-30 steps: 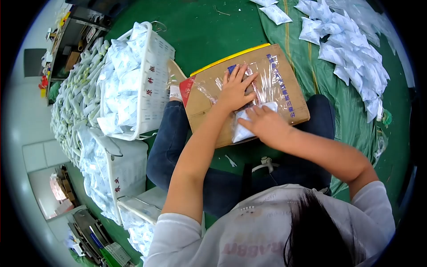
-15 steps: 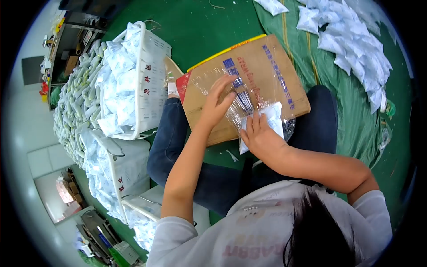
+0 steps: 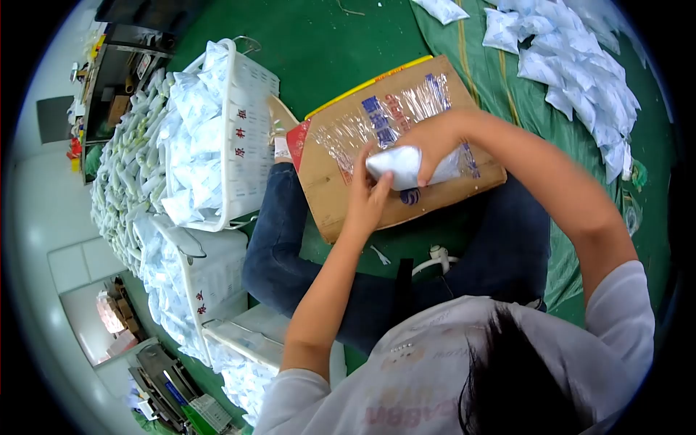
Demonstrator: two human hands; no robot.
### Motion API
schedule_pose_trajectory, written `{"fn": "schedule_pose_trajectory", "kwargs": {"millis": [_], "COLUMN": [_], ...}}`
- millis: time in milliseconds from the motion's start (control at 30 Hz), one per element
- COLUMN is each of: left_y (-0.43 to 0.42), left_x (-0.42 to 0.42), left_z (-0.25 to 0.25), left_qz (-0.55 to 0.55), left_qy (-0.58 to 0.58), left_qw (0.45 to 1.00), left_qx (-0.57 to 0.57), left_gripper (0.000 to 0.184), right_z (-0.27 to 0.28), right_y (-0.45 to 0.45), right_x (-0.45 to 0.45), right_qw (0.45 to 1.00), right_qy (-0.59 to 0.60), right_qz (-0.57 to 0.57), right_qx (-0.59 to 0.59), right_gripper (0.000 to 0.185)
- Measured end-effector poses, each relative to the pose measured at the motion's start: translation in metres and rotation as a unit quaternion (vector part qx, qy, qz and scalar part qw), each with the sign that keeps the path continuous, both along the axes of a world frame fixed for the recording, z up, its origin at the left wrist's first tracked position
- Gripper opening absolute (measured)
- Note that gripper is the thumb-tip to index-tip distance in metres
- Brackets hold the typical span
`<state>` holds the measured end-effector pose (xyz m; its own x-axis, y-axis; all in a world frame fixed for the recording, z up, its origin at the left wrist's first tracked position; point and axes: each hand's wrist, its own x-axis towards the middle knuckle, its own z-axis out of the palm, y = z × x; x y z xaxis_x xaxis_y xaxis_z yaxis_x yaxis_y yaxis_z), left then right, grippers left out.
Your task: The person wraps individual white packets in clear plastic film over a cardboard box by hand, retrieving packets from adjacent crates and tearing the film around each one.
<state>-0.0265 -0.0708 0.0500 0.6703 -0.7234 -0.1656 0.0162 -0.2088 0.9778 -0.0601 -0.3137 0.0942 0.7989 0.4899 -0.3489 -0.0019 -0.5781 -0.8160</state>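
Note:
A white, pillow-shaped packet is held just over a cardboard box lying flat across my lap. My left hand grips the packet's left end, thumb in front and fingers behind. From above, my right hand wraps round the packet's right part, hiding some of it. Shiny clear plastic film is spread over the box top, beneath and beyond both hands. Whether the film is stuck to the packet is hard to make out.
On the left stand a white basket and more white containers full of white-blue packets, beside a heap of greenish-grey wrapped pieces. A pile of white packets lies on a green sheet at upper right.
My right hand has moved up and wrapped over the packet, which has shifted up and left. My left hand has come down and closed on its end. The film now lies flatter on the box.

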Motion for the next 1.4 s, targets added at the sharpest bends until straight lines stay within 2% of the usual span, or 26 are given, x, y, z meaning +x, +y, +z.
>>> {"fn": "schedule_pose_trajectory", "kwargs": {"millis": [33, 67, 100, 167, 200, 233, 300, 333, 367, 433, 467, 500, 533, 600, 633, 667, 767, 867, 967, 1000, 1033, 1100, 1167, 1233, 1300, 1400], "left_y": [-0.017, -0.027, -0.030, -0.029, -0.025, -0.026, -0.028, -0.030, -0.032, -0.038, -0.044, -0.053, -0.062, -0.096, -0.103, -0.105, -0.129, -0.126, -0.117, -0.111, -0.105, -0.102, -0.098, -0.100, -0.098, -0.075], "left_x": [0.009, 0.014, 0.021, 0.033, 0.038, 0.038, 0.035, 0.035, 0.037, 0.046, 0.056, 0.072, 0.087, 0.112, 0.136, 0.158, 0.170, 0.157, 0.117, 0.101, 0.090, 0.081, 0.077, 0.082, 0.077, 0.056], "left_z": [0.008, 0.000, -0.016, -0.045, -0.042, -0.037, -0.025, -0.030, -0.026, -0.010, -0.005, -0.001, 0.004, 0.059, 0.038, 0.010, -0.028, -0.031, -0.042, -0.040, -0.046, -0.053, -0.052, -0.047, -0.045, -0.032], "left_qz": [0.006, 0.022, 0.023, 0.029, 0.015, 0.019, 0.022, 0.032, 0.032, 0.031, -0.006, -0.044, -0.080, -0.057, -0.064, -0.071, -0.236, -0.271, -0.217, -0.188, -0.164, -0.127, -0.127, -0.125, -0.119, -0.226], "left_qy": [0.038, 0.004, -0.003, -0.018, -0.001, 0.012, 0.045, 0.027, 0.025, 0.020, -0.097, -0.212, -0.319, -0.336, -0.361, -0.385, -0.482, -0.362, -0.481, -0.517, -0.559, -0.577, -0.579, -0.587, -0.587, -0.576], "left_qw": [0.999, 0.999, 0.999, 0.999, 1.000, 1.000, 0.998, 0.999, 0.998, 0.988, 0.965, 0.918, 0.849, 0.844, 0.880, 0.901, 0.795, 0.836, 0.815, 0.813, 0.798, 0.793, 0.791, 0.786, 0.790, 0.778], "left_qx": [-0.001, -0.025, -0.028, -0.030, 0.020, 0.019, 0.023, 0.008, 0.057, 0.150, 0.244, 0.332, 0.414, 0.413, 0.303, 0.185, 0.281, 0.310, 0.240, 0.189, 0.154, 0.148, 0.154, 0.148, 0.128, 0.111], "left_gripper": [0.063, 0.057, 0.055, 0.052, 0.048, 0.048, 0.047, 0.047, 0.044, 0.038, 0.035, 0.032, 0.030, 0.027, 0.034, 0.042, 0.060, 0.079, 0.084, 0.076, 0.065, 0.058, 0.057, 0.055, 0.053, 0.059], "right_z": [-0.014, -0.020, -0.013, 0.008, 0.022, 0.030, 0.026, 0.017, 0.002, -0.021, -0.033, -0.045, -0.051, -0.051, -0.049, -0.043, -0.018, 0.000, 0.001, 0.006, 0.007, 0.019, 0.010, 0.030, 0.035, 0.052], "right_y": [-0.015, -0.031, -0.045, -0.069, -0.075, -0.072, -0.047, -0.025, 0.000, 0.047, 0.053, 0.056, 0.057, 0.050, 0.046, 0.040, 0.015, 0.005, 0.001, 0.007, 0.021, 0.038, 0.052, 0.084, 0.099, 0.076], "right_x": [0.005, 0.007, 0.008, 0.005, -0.010, -0.029, -0.064, -0.081, -0.093, -0.093, -0.082, -0.070, -0.058, -0.026, -0.014, -0.004, 0.015, 0.011, -0.011, -0.019, -0.036, -0.061, -0.087, -0.129, -0.181, -0.223], "right_qw": [0.997, 0.987, 0.962, 0.873, 0.851, 0.821, 0.798, 0.835, 0.867, 0.854, 0.843, 0.832, 0.822, 0.811, 0.799, 0.829, 0.899, 0.954, 0.986, 0.995, 0.989, 0.992, 1.000, 0.985, 0.995, 0.992], "right_qy": [-0.046, -0.093, -0.124, -0.183, -0.233, -0.279, -0.377, -0.365, -0.350, -0.364, -0.369, -0.374, -0.376, -0.363, -0.380, -0.362, -0.307, -0.219, -0.139, -0.087, -0.114, -0.055, 0.004, 0.118, 0.096, 0.057], "right_qz": [-0.064, -0.125, -0.234, -0.432, -0.465, -0.499, -0.457, -0.394, -0.329, -0.179, -0.189, -0.199, -0.207, -0.208, -0.204, -0.178, -0.105, -0.045, -0.037, 0.003, -0.017, -0.047, 0.016, 0.122, 0.006, -0.067], "right_qx": [0.016, 0.030, 0.062, 0.134, 0.071, 0.010, -0.111, -0.123, -0.135, -0.326, -0.343, -0.359, -0.373, -0.410, -0.419, -0.388, -0.294, -0.201, -0.081, -0.048, -0.095, -0.100, 0.000, -0.013, 0.020, 0.092], "right_gripper": [0.058, 0.057, 0.054, 0.049, 0.045, 0.043, 0.044, 0.046, 0.048, 0.052, 0.053, 0.053, 0.054, 0.056, 0.058, 0.061, 0.067, 0.068, 0.069, 0.068, 0.069, 0.069, 0.071, 0.070, 0.071, 0.075]}}
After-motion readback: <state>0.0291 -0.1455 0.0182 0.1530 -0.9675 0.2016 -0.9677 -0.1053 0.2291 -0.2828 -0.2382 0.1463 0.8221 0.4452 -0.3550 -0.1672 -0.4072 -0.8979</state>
